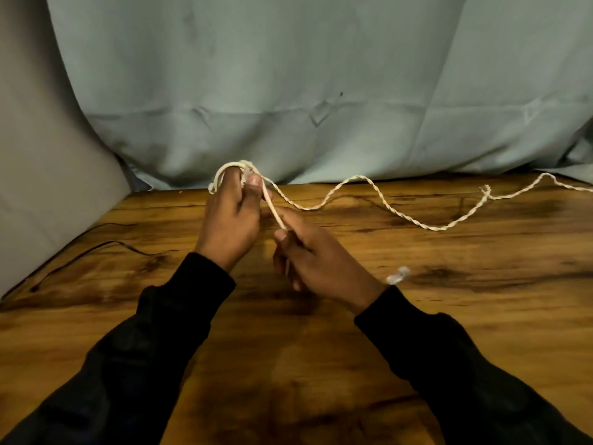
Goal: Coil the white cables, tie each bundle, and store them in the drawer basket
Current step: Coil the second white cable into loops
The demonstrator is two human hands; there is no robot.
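On a wooden tabletop [417, 300] with dark grain streaks and knot-like blotches, glossy finish, warm brown. Behind it a pale grey-green cloth backdrop [321, 91] hangs in soft folds, creased, bottom edge meeting the table's far edge; a plain grey panel [38, 155] stands at the left, curved by the wide lens. Thin dark wire [106, 244] lies along the table's left side, running toward the edge. White cable [401, 215]: twisted-pair, rope-like texture, off-white, snaking in loose waves across the far right of the table and off the right edge, with a small kink or knot partway along. Its near end is up in the hands, above the table centre. Left hand [231, 216] raised, fingers curled round a few small loops of the cable, thumb pressing the turns at the top. Right hand [317, 255] just beside and below it, thumb and forefinger pinching a straight taut run of cable that leads up to the left hand's loops; the tail passes down through the palm. Both sleeves black, matte fabric. Small translucent whitish piece [398, 275] sits on the table just by the right wrist, blurred, can't tell what it is.
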